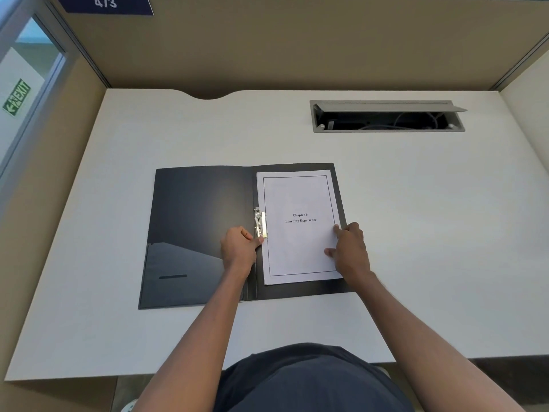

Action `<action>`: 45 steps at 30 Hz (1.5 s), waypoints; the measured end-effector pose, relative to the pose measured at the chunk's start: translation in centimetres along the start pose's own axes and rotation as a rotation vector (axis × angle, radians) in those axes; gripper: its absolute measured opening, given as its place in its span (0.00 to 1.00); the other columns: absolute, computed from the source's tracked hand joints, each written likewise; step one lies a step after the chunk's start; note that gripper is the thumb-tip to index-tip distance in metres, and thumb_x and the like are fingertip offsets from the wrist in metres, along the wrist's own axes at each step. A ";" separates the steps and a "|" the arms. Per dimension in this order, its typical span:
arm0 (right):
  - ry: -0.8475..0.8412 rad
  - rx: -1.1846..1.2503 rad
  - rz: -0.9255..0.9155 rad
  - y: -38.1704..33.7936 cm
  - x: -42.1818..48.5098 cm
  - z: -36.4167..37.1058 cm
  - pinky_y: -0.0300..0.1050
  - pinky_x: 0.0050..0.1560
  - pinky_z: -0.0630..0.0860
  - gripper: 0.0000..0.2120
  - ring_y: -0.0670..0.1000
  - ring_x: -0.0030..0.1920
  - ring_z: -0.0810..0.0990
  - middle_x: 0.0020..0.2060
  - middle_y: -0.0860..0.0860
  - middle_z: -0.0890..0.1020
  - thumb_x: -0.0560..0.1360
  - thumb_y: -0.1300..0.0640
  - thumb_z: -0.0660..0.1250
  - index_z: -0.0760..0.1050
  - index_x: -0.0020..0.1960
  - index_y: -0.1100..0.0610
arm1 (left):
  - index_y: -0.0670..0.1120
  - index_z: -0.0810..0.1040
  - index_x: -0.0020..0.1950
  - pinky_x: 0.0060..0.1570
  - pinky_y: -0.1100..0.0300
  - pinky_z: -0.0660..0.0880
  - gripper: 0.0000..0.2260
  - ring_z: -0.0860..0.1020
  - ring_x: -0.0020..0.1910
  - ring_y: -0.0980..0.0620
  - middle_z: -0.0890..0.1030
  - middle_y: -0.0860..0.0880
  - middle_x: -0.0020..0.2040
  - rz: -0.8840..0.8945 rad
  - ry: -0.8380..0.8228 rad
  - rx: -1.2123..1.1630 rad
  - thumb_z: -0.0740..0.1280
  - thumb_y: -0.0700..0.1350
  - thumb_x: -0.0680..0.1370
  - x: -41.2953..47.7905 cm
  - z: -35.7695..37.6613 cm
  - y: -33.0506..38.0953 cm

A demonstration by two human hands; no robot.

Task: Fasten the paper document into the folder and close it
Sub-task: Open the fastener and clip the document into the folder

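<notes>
A black folder (193,221) lies open and flat on the white desk (416,233). The white paper document (297,248), headed "Chapter 6 Learning Experience", rests on the folder's right half. A metal clip (260,223) at the spine lies over the paper's left edge. My left hand (239,248) is curled beside the spine, its thumb and finger touching the clip's lower end. My right hand (349,251) rests on the paper's right edge, fingers spread and pressing it down.
An open cable tray (386,117) with wires sits in the desk at the back right. Beige partition walls (297,49) enclose the desk at the back and both sides. A curved notch (209,95) cuts the desk's back edge.
</notes>
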State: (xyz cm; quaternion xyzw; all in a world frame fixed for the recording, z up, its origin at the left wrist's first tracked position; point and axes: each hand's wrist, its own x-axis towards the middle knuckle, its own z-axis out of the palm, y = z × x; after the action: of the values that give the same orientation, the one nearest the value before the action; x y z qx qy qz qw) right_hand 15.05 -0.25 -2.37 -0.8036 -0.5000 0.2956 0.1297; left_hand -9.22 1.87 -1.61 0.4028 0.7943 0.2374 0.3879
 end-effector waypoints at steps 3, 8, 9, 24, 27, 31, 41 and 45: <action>-0.028 -0.077 -0.037 -0.1 -0.2 -0.2 0.48 0.57 0.74 0.31 0.57 0.66 0.68 0.65 0.57 0.67 0.77 0.66 0.70 0.64 0.77 0.61 | 0.45 0.74 0.35 0.40 0.45 0.82 0.16 0.83 0.38 0.36 0.83 0.43 0.36 0.014 0.004 0.009 0.80 0.44 0.71 -0.1 0.1 0.1; -0.047 -0.115 -0.044 -0.2 -0.1 -0.4 0.43 0.54 0.70 0.30 0.56 0.66 0.69 0.65 0.57 0.66 0.77 0.66 0.69 0.64 0.77 0.60 | 0.40 0.77 0.39 0.40 0.44 0.82 0.13 0.83 0.39 0.35 0.83 0.42 0.38 0.033 0.008 0.031 0.80 0.43 0.72 -0.4 0.1 0.3; -0.048 -0.094 -0.039 -0.1 -0.1 -0.3 0.42 0.53 0.69 0.29 0.56 0.65 0.69 0.66 0.57 0.66 0.78 0.65 0.69 0.65 0.77 0.60 | 0.39 0.77 0.39 0.40 0.43 0.82 0.13 0.82 0.38 0.35 0.83 0.41 0.38 0.032 0.008 0.027 0.80 0.43 0.72 -0.4 0.1 0.2; -0.034 -0.201 -0.070 -0.3 -0.6 -0.6 0.49 0.54 0.76 0.29 0.55 0.67 0.67 0.63 0.55 0.67 0.76 0.66 0.70 0.66 0.75 0.61 | 0.35 0.81 0.44 0.44 0.43 0.85 0.10 0.81 0.30 0.47 0.85 0.40 0.37 -0.039 -0.121 -0.105 0.79 0.39 0.73 0.8 -0.5 -0.2; -0.022 -0.183 -0.074 -0.2 -0.7 -0.4 0.47 0.52 0.74 0.27 0.54 0.63 0.67 0.62 0.54 0.67 0.76 0.66 0.71 0.68 0.73 0.61 | 0.34 0.82 0.46 0.45 0.44 0.85 0.10 0.81 0.30 0.48 0.85 0.40 0.37 -0.044 -0.137 -0.121 0.79 0.39 0.73 0.9 -0.7 -0.2; -0.013 -0.147 -0.079 0.0 -0.8 -0.4 0.46 0.53 0.72 0.27 0.54 0.63 0.68 0.62 0.53 0.68 0.76 0.64 0.72 0.68 0.73 0.60 | 0.34 0.81 0.47 0.46 0.45 0.85 0.08 0.81 0.33 0.48 0.85 0.39 0.38 -0.043 -0.152 -0.100 0.76 0.39 0.76 0.8 -0.7 -0.2; 0.124 -0.212 -0.208 -1.1 -2.2 0.0 0.51 0.61 0.75 0.27 0.57 0.69 0.69 0.69 0.55 0.70 0.78 0.56 0.68 0.66 0.74 0.59 | 0.43 0.81 0.40 0.39 0.53 0.80 0.10 0.80 0.32 0.48 0.85 0.40 0.39 0.023 -0.069 -0.104 0.65 0.37 0.80 2.6 -3.6 -1.3; 0.122 -0.192 -0.349 -2.9 -3.8 1.9 0.50 0.72 0.69 0.27 0.55 0.76 0.65 0.76 0.55 0.66 0.80 0.54 0.65 0.64 0.77 0.59 | 0.41 0.85 0.48 0.54 0.49 0.81 0.07 0.85 0.44 0.41 0.87 0.40 0.46 0.126 0.114 0.058 0.66 0.38 0.79 5.1 -8.0 -2.2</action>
State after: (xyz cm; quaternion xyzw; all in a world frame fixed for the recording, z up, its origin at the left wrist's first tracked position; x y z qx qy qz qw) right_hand 10.58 -2.43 -1.11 -0.7298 -0.6488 0.1705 0.1317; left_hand -18.61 4.28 -0.62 0.4489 0.7947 0.2609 0.3144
